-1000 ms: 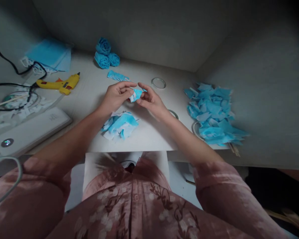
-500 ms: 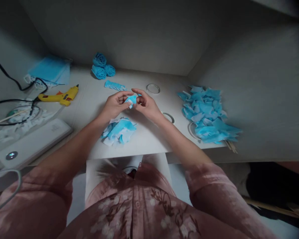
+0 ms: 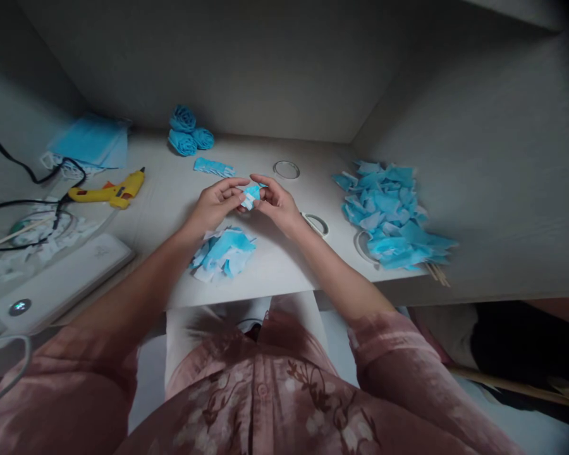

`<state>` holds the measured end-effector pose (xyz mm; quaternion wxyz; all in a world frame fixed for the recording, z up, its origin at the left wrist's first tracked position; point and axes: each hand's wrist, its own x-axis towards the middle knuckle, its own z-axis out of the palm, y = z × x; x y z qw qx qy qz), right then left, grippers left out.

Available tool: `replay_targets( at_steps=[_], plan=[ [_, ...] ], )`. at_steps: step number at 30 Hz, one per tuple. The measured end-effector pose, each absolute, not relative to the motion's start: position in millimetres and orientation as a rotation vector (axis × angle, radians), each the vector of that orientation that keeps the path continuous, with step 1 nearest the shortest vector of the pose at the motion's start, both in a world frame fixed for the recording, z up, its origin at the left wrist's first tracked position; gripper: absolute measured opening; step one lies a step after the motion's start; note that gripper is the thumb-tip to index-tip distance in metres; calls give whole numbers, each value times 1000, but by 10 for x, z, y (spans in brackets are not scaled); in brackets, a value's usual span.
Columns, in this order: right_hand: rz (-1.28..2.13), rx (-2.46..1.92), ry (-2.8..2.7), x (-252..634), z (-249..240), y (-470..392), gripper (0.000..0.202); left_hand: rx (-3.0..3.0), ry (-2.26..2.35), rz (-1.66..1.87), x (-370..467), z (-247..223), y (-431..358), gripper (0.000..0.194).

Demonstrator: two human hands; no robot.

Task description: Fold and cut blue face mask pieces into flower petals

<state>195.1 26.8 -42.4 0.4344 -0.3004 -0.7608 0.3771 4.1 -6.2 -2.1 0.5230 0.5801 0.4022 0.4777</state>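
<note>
Blue and white soft material shows between my fingertips: a small blue-and-white piece (image 3: pixel 251 197), held up over the pale table (image 3: pixel 277 268), at the middle of the work surface. My left hand (image 3: pixel 217 202) has it pinched between thumb and fingers, and my right hand (image 3: pixel 277 202) closes on its other side, thumb low in front, fingers curled round behind, index arched above. Both grips are together on this one piece, though the exact contact behind it is hidden from me. Towards the back wall sit three blue rosettes (image 3: pixel 183 143), tightly layered and, as I judge, finished. What I hold looks far from that, small and loose, so I take it to be at an early stage. Just beyond my hands lies a pleated blue strip (image 3: pixel 213 167), touched by neither of them. Plenty seems left to work through: a near heap of cut scraps (image 3: pixel 225 251) lies just below my left hand, and a larger blue pile (image 3: pixel 384 208) spreads off to my right, with thin sticks (image 3: pixel 439 275) poking out from under it. My yellow glue gun (image 3: pixel 123 192) (lying on its side, well apart from my fingers) rests on the left, near a stack of blue masks (image 3: pixel 92 140).
</note>
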Motion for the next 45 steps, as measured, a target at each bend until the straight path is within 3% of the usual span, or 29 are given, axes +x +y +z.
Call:
replay_targets(
  at_steps=[12,19,28,37,45],
  plan=[
    [1144,-738,-1749,1936,-338,193,67,1255,1009,1150,6,-87,0,30],
    [1316,-759,-1615,1986,-265,156,61,1240,1066,1118,8,-75,-7,36],
    [1162,-802,-1636,1961,-345,226,63,1244,1030,991,33,-49,-52,50],
    [1330,-789,-1444,1942,-243,145,66,1346,1104,936,26,-29,-55,37],
    [1377,-842,-1409,1978,-163,108,57,1341,1086,863,21,-24,-60,32]
  ],
)
